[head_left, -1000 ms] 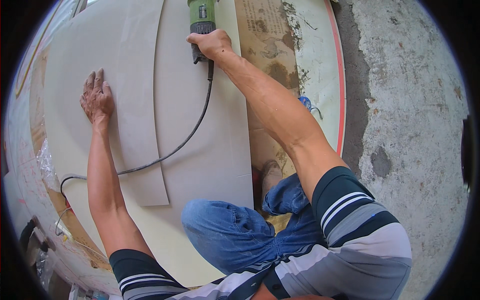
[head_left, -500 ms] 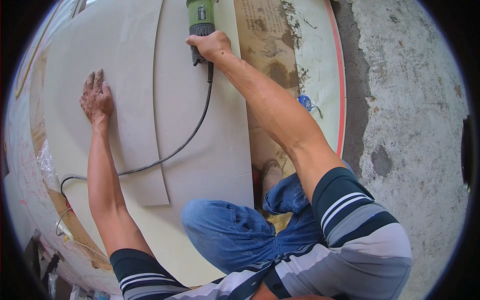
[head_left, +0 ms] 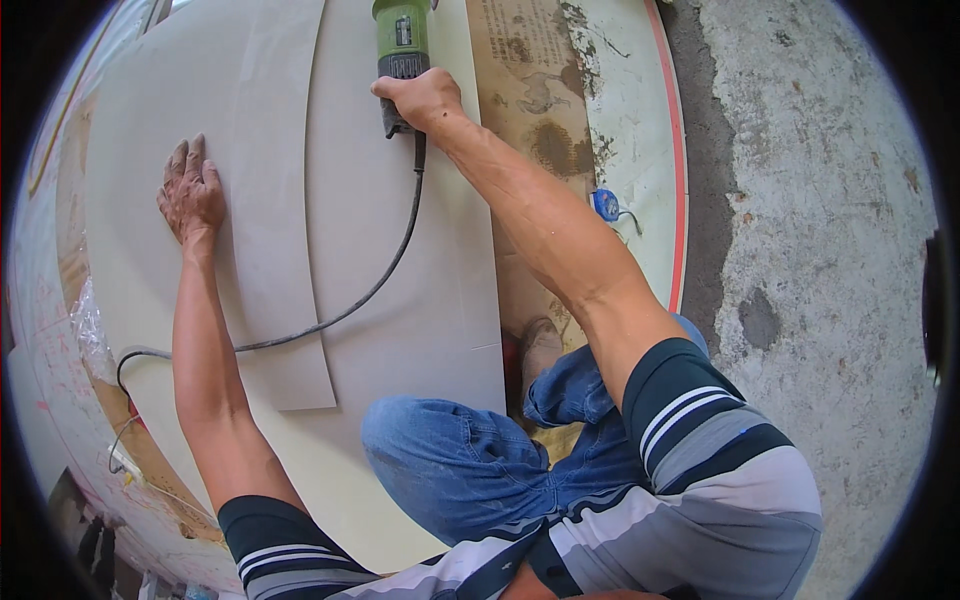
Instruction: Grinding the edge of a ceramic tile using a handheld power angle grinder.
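My left hand [head_left: 192, 200] lies flat, fingers slightly spread, grasping nothing, probably to steady the grey panels [head_left: 270, 260]; at least two overlap between my hands. My right hand [head_left: 425, 100] wraps the rear of one green power tool [head_left: 403, 38], likely for control, its single black cord [head_left: 386, 275] passing beneath my left forearm.

Over on the right, a small blue tape measure [head_left: 606, 204] is lying where stained brown cardboard [head_left: 515, 65] is meeting a pale sheet [head_left: 640, 150], with a red stripe [head_left: 679, 165] running along its edge. Beyond, rough concrete floor [head_left: 830, 230] is showing a dark patch [head_left: 759, 318]. Far left, crumpled clear plastic wrap [head_left: 90, 325] is glinting.
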{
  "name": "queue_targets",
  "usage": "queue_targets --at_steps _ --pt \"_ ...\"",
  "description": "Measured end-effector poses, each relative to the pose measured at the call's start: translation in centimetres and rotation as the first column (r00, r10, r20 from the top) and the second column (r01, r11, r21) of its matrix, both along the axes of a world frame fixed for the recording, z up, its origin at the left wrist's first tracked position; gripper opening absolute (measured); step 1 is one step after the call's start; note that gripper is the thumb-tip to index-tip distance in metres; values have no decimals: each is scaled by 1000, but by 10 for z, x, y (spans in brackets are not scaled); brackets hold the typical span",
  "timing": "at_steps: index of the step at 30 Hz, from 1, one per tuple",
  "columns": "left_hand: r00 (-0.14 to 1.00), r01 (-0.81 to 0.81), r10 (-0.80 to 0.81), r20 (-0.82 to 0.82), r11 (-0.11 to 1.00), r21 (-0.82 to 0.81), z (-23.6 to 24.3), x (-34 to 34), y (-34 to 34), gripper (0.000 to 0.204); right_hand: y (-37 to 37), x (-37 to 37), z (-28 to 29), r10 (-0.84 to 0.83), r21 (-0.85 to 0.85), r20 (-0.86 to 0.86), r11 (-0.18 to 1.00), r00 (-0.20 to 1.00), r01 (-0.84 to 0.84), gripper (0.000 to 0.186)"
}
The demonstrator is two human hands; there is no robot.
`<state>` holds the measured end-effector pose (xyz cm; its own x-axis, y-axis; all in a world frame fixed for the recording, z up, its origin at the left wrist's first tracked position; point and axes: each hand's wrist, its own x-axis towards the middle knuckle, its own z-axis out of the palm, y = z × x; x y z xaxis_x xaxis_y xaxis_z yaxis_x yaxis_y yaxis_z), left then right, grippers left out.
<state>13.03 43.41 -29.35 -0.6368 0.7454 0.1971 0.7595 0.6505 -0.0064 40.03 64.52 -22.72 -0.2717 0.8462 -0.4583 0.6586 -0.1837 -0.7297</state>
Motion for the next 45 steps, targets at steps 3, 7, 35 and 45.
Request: queue_targets --at_steps 3,7,35,45 --pt "1000 -3 3 3 1000 -7 1 3 3 48 0 2 0 -7 2 -2 1000 1000 7 45" --pt "1000 -5 5 -6 1000 -6 0 -1 0 48 -4 1 2 -2 -1 -4 1000 1000 2 44" --pt "1000 -10 10 -16 1000 -19 -1 -1 0 48 -10 4 -2 -1 -25 -2 1000 1000 1 43" --pt "1000 -12 11 -16 999 -30 0 0 1 48 -16 9 2 -8 -25 -9 1000 1000 7 41"
